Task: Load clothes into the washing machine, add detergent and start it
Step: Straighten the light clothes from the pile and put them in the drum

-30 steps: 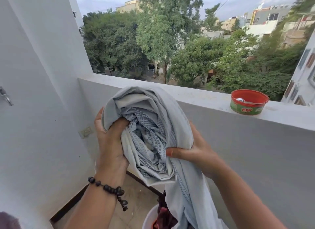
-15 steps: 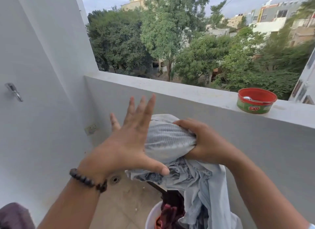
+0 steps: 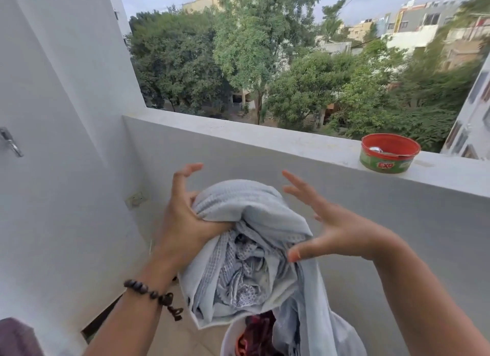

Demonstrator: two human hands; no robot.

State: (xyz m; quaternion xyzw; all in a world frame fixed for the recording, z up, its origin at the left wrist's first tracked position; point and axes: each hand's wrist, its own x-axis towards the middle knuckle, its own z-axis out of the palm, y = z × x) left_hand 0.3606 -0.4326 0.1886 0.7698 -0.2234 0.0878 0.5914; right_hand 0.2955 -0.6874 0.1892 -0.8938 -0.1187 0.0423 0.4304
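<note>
the loading step is judged to be in hand: a pale grey-blue cloth (image 3: pixel 254 223) is being gathered into a bundle above a white bucket (image 3: pixel 230 337), and no washing machine is seen in the head view. the bundle is clutched by the left hand (image 3: pixel 185 223), thumb and lower fingers dug into the folds, while the index finger (image 3: pixel 188 168) is lifted clear and hooked. the right hand (image 3: pixel 334 231) is spread and released, fingers fanned apart, with the thumb tip lying against the cloth's edge; nothing is gripped by it.

the cloth is thin and soft, woven with a fine waffle-like grain on the outside and a small printed dot pattern within the folds. it is rolled into a rounded hump on top, and a long tail is let hang down into the bucket, where dark red clothes (image 3: pixel 257 334) are heaped.

the next move is judged to call for the right hand to be closed on the loose tail, so that the whole length is lifted free before being carried to the machine; a trailing end could otherwise be dragged.

on the white plastered parapet ledge (image 3: pixel 265 141) a round red-and-green tub (image 3: pixel 387 154) is set, well apart from the hands. a beaded bracelet (image 3: pixel 153 294) is worn on the left wrist.
</note>
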